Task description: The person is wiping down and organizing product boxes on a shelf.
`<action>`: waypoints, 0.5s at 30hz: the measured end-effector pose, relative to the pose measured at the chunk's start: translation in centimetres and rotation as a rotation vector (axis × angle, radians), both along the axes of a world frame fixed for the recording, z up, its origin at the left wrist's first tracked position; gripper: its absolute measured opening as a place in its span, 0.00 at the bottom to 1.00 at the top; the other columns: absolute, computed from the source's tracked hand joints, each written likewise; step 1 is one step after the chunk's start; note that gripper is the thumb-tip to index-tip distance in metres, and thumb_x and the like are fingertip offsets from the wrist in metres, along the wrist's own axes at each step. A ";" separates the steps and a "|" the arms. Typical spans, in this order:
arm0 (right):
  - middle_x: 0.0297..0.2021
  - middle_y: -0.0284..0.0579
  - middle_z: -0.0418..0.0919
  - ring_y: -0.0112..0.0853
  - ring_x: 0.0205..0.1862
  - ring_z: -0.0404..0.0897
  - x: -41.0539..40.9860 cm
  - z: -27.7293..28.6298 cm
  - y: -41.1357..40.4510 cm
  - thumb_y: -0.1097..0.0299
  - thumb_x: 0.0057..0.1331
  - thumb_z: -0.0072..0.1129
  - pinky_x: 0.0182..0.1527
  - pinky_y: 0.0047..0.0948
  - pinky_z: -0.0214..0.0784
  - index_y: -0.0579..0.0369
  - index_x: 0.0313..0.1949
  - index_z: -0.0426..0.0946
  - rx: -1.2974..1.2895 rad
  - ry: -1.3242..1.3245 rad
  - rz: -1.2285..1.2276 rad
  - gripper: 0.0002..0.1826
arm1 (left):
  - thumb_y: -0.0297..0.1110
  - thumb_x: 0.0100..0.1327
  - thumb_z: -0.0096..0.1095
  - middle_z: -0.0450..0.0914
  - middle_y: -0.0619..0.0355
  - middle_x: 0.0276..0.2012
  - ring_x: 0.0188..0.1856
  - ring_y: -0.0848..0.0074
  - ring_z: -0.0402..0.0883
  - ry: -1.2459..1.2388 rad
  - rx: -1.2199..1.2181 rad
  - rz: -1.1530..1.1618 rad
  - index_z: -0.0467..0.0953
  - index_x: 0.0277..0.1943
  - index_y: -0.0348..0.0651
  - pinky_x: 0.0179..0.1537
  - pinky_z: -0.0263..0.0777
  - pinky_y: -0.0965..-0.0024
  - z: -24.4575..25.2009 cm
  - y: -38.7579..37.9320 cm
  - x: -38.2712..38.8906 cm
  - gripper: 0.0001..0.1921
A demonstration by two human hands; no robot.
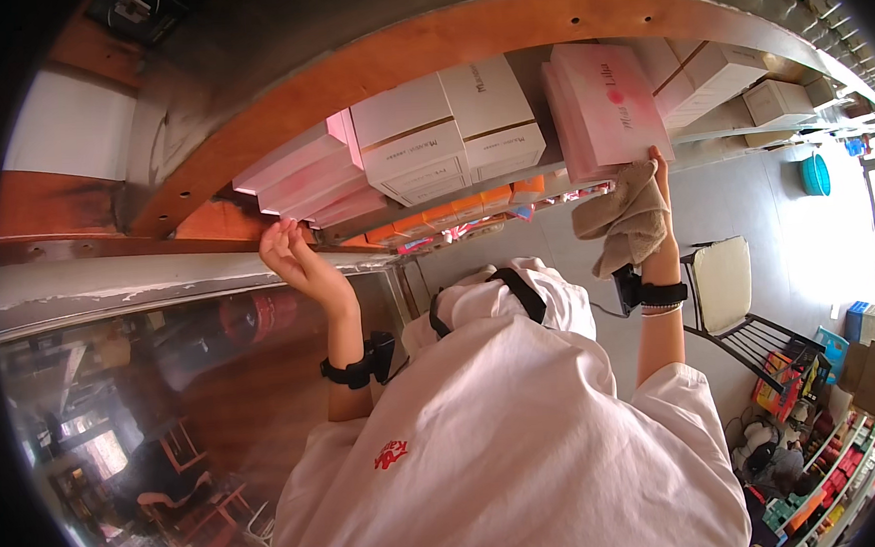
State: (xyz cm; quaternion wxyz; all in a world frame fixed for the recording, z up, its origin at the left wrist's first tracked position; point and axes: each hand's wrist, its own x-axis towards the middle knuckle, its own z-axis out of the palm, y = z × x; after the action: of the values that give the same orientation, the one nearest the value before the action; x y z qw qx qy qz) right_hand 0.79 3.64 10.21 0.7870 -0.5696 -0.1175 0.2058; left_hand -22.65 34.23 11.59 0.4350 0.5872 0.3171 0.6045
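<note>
My left hand is raised with its fingers apart at the lower edge of a row of pink boxes on the shelf; whether the fingertips touch them is unclear. My right hand holds a crumpled brown cloth, and its fingers reach the lower edge of a pink printed box standing on the shelf. White boxes with gold bands fill the space between the two pink groups. Both wrists carry black straps with small devices.
A wooden shelf edge curves above the boxes. Orange boxes line a lower shelf. On the left is a glass panel with reflections. A chair stands on the right, before stocked shelves; a teal basket is farther off.
</note>
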 end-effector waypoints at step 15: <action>0.30 0.36 0.73 0.26 0.31 0.73 0.6 -2.5 -0.8 0.51 0.62 0.46 0.32 0.24 0.68 0.53 0.40 0.70 0.331 0.550 0.080 0.19 | 0.27 0.63 0.43 0.71 0.56 0.29 0.31 0.78 0.69 0.070 -0.005 -0.295 0.66 0.42 0.37 0.35 0.64 0.77 0.1 -2.5 1.1 0.06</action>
State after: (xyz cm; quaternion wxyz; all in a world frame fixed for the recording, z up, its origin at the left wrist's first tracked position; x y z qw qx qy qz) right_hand 1.35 2.89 7.70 0.8626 -0.3520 0.0454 0.3606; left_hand -21.52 31.77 11.71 0.5091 0.6470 0.2438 0.5126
